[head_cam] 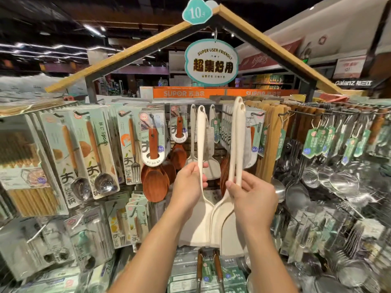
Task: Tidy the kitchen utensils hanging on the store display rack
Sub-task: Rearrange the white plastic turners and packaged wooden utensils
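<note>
Store shelving fills the frame under a wooden roof-shaped display rack (pixel 264 39), with packaged spoons at the left and steel ladles at the right. At centre, the left hand (pixel 189 187) grips the handle of one cream spatula (pixel 201 144) — fingers curled round it, its top hole at or near a peg, though I cannot tell whether it is hooked on. The right hand (pixel 251 195) pinches two more cream spatulas (pixel 237 144) together by their handles, their tops raised above the peg row, blades low in the middle of the frame. To do this step well, I would seat the left one fully on its peg first, then line up both holes in the right pair and slide them on facing the same way — slowly, lest neighbouring tags snag.
</note>
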